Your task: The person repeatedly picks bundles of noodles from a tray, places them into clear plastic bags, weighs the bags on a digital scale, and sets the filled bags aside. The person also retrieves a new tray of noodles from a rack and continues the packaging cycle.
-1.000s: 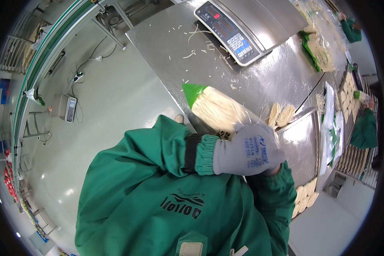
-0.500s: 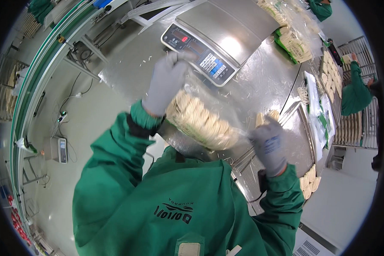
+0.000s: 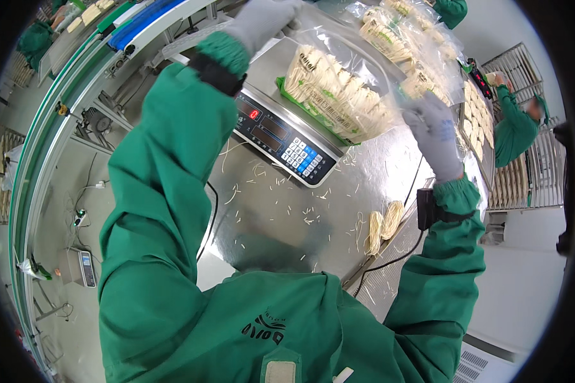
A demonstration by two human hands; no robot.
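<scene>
Both my gloved hands are gripping a clear bag of noodles point(image 3: 338, 96) over the pan of the scale point(image 3: 287, 143): my L hand point(image 3: 262, 24) is clamping the film at the upper L corner, beyond the scale's display end, and my R hand point(image 3: 433, 131) is pinching the film's R edge, off past the keypad end. The bag is tilting w/ its green edge toward me, just behind the scale's keys; can't tell if it's resting on the pan or hanging just above. If I'm pulling unevenly, the thin film could be slipping out of one glove or tearing, & noodles could be spilling over the scale. If I'm propping any weight, the reading would prob. be coming out wrong; same if the bag is leaning on the scale's housing rather than the pan. Noodle scraps are lying on the steel table point(image 3: 262, 230) on my side of the scale, so a bit could be getting under it & unsettling it. Two loose noodle bundles point(image 3: 382, 228) are sitting nearer me, to the scale's R; a black cable point(image 3: 390, 260) is running closer in, below my R wrist, so a quick reach could be snagging it or knocking them. Other filled bags point(image 3: 393, 41) are lying beyond the scale, to its R, so bumping them w/ my R hand is a risk too.
</scene>
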